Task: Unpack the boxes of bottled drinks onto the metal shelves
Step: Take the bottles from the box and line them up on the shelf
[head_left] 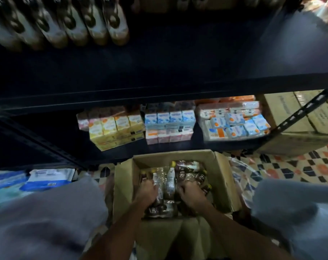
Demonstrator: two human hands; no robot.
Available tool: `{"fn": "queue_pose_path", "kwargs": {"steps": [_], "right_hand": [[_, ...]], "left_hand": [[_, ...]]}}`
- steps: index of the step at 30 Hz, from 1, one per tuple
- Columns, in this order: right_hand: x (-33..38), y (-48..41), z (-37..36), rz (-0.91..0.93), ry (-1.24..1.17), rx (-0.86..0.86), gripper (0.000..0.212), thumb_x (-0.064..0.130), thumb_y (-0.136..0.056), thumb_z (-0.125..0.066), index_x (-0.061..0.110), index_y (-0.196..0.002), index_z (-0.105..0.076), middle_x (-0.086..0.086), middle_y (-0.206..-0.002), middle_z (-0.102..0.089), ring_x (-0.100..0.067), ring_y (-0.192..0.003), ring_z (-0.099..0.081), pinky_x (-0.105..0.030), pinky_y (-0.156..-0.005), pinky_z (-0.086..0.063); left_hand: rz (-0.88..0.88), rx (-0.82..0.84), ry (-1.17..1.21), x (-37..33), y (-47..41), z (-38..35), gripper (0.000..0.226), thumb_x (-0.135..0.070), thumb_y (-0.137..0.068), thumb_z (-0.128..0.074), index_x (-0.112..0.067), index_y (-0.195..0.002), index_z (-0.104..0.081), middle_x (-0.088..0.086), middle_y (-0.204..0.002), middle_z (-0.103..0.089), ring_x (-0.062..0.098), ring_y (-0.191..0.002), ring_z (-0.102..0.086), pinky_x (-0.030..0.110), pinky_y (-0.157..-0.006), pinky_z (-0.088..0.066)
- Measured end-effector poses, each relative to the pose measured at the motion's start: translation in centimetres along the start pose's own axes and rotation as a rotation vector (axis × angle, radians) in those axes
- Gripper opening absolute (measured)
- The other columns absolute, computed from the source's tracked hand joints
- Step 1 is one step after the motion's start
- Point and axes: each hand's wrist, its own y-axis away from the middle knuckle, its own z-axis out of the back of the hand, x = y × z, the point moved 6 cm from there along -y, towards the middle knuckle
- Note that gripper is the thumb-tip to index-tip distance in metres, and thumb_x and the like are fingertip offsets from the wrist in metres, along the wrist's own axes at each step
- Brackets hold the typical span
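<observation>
An open cardboard box (218,167) stands on the floor between my knees, below the dark metal shelves (159,72). It holds a plastic-wrapped pack of bottled drinks (185,171), dark brown with yellow caps. My left hand (146,194) grips the pack's left side inside the box. My right hand (190,195) grips its right side. Both hands have their fingers curled around the wrapped bottles. On the upper shelf at the top left stands a row of pale bottles (65,21).
The lower shelf carries stacked small drink cartons, yellow (114,128), blue and pink (168,122), and blue-orange (234,121). Large cardboard boxes (294,117) sit at the right on a patterned tile floor (300,166). Blue wrapped packs (46,178) lie at the left.
</observation>
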Motion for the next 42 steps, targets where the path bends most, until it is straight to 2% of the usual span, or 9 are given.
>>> {"fn": "queue_pose_path", "kwargs": {"steps": [10,13,17,19,23,26,33,39,42], "right_hand": [[-0.4,-8.1,-4.9,-0.327,-0.125,0.121,0.04,0.048,-0.099,-0.056,0.01,-0.107,-0.064,-0.001,-0.088,-0.064,-0.014,-0.077,-0.061,-0.026,-0.067,-0.05],[0.3,-9.0,-5.9,-0.356,0.003,0.113,0.042,0.043,-0.096,-0.063,0.01,-0.121,-0.06,-0.006,-0.112,-0.065,-0.017,-0.089,-0.064,-0.025,-0.069,-0.051],[1.8,-9.5,-7.5,-0.251,0.136,0.112,0.066,0.016,-0.095,-0.062,0.013,-0.15,-0.025,-0.018,-0.153,-0.031,-0.035,-0.124,-0.056,-0.044,-0.098,-0.051],[2.1,-9.5,-8.2,-0.272,0.044,0.114,0.06,0.011,-0.098,-0.055,0.015,-0.149,-0.024,-0.019,-0.141,-0.051,-0.037,-0.122,-0.058,-0.047,-0.099,-0.051],[1.0,-9.6,-8.0,-0.306,-0.202,0.118,0.046,0.01,-0.098,-0.059,0.011,-0.141,-0.042,-0.011,-0.116,-0.068,-0.021,-0.096,-0.065,-0.009,-0.063,-0.043],[0.4,-9.2,-6.4,-0.281,-0.275,0.123,0.053,0.003,-0.088,-0.07,0.007,-0.137,-0.05,-0.009,-0.114,-0.068,-0.017,-0.091,-0.06,-0.003,-0.054,-0.037],[1.8,-5.3,-2.2,-0.083,-0.325,0.206,0.044,0.007,-0.073,-0.082,0.02,-0.113,-0.065,0.006,-0.099,-0.07,-0.012,-0.09,-0.066,-0.011,-0.068,-0.049],[4.3,-1.6,2.6,-0.008,-0.381,0.118,0.05,0.016,-0.066,-0.089,0.026,-0.108,-0.064,0.005,-0.103,-0.075,-0.013,-0.095,-0.07,-0.03,-0.088,-0.056],[5.9,0.2,5.2,0.024,-0.388,0.088,0.056,0.004,-0.061,-0.09,0.022,-0.107,-0.062,0.003,-0.101,-0.075,-0.015,-0.095,-0.071,-0.035,-0.089,-0.058]], "left_hand": [[0.172,0.068,0.093,1.9,-5.4,-4.7,0.023,-0.03,-0.097,-0.062,-0.007,-0.097,-0.066,0.003,-0.082,-0.067,0.008,-0.062,-0.064,0.015,-0.045,-0.046],[0.205,0.053,0.101,1.8,-6.5,-5.0,0.019,-0.026,-0.092,-0.069,-0.01,-0.102,-0.065,0.0,-0.09,-0.068,0.005,-0.072,-0.064,0.017,-0.058,-0.054],[0.229,0.007,0.088,1.4,-7.2,-5.0,0.027,-0.034,-0.093,-0.066,-0.014,-0.111,-0.061,0.002,-0.106,-0.069,0.013,-0.087,-0.062,0.025,-0.074,-0.051],[0.264,-0.011,0.127,1.4,-7.1,-5.1,0.035,-0.04,-0.093,-0.064,-0.016,-0.117,-0.056,0.005,-0.107,-0.068,0.019,-0.093,-0.064,0.028,-0.074,-0.048],[0.313,-0.02,0.222,2.1,-7.2,-4.8,0.056,-0.038,-0.084,-0.071,-0.018,-0.133,-0.051,0.01,-0.118,-0.065,0.03,-0.108,-0.063,0.033,-0.088,-0.049],[0.297,-0.017,0.416,2.3,-6.7,-4.7,0.054,-0.022,-0.08,-0.077,-0.019,-0.131,-0.057,0.005,-0.12,-0.068,0.025,-0.109,-0.063,0.036,-0.094,-0.051],[0.219,0.02,0.597,1.3,-2.6,-1.5,0.023,-0.013,-0.077,-0.08,-0.022,-0.094,-0.067,0.003,-0.098,-0.074,0.016,-0.084,-0.068,0.028,-0.079,-0.055],[0.101,-0.046,0.62,-2.2,2.2,3.4,0.043,-0.013,-0.072,-0.084,-0.015,-0.106,-0.058,-0.002,-0.098,-0.069,0.013,-0.086,-0.063,0.018,-0.069,-0.048],[0.035,-0.064,0.592,-3.7,4.4,5.8,0.045,-0.019,-0.067,-0.086,-0.017,-0.102,-0.059,0.001,-0.1,-0.072,0.015,-0.088,-0.067,0.031,-0.08,-0.056]]}}
